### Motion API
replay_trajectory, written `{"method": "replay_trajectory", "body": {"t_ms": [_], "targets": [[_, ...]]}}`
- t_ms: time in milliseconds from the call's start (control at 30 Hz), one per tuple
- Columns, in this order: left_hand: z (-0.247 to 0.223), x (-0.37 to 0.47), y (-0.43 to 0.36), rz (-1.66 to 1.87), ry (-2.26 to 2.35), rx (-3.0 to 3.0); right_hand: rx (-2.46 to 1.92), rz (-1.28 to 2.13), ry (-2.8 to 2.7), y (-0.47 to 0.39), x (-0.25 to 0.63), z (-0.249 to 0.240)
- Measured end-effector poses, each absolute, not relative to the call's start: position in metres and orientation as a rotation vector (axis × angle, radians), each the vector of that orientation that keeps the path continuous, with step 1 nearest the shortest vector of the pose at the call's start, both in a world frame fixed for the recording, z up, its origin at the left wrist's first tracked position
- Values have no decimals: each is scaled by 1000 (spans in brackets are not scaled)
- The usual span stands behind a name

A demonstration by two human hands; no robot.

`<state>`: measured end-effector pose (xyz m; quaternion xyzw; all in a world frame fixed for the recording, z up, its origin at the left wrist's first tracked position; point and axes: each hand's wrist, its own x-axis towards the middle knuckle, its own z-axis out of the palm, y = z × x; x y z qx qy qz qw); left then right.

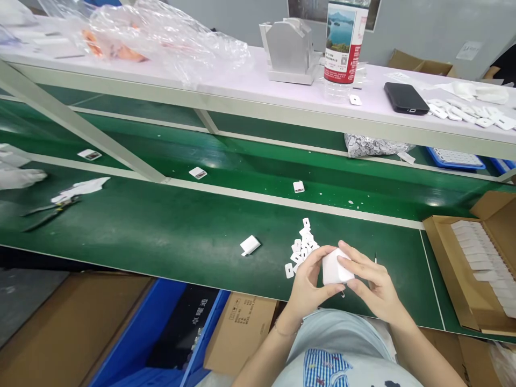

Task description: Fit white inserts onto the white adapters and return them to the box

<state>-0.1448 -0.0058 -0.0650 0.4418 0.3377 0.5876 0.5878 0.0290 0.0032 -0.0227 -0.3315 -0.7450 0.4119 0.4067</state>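
Observation:
Between my two hands, just over the front part of the green bench, is a small white box-shaped piece (336, 269). My left hand (309, 282) grips its left side with thumb and fingers. From the right, my right hand (373, 282) presses its fingertips on the top and side of the piece. Beside my left hand lies a loose pile of small white tags with slots (302, 248). Another white block (250, 245) rests on the bench further left. A thin dark tool (375, 258) shows partly behind my right hand.
An open cardboard box (447, 269) with rows of white pieces stands at right. Pliers (52, 212) lie far left. Across the back runs a raised shelf (250, 99) with a labelled bottle (344, 48), a metal fixture (289, 48) and a black device (406, 98). Below the front edge is a blue bin (137, 322).

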Motion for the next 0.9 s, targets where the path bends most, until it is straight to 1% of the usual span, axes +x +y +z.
{"method": "replay_trajectory", "body": {"t_ms": [133, 233, 333, 467, 767, 833, 900], "targets": [[-66, -144, 0, 1337, 827, 1004, -889, 1120, -1757, 2, 22, -29], [-63, -146, 4, 1300, 840, 1068, -969, 1313, -1499, 4, 19, -32], [-59, -149, 9, 1244, 822, 1176, -948, 1464, -1309, 8, 20, -32], [-55, -153, 14, 1194, 814, 1287, -972, 1411, -1386, 10, 28, -28], [-58, -149, 20, 1179, 695, 1378, -1226, 1100, -1806, -4, 44, -7], [-58, -149, 21, 1167, 671, 1382, -1235, 1100, -1820, -5, 45, -5], [-56, -148, 22, 1148, 652, 1398, -1213, 1181, -1771, -6, 45, -7]]}}
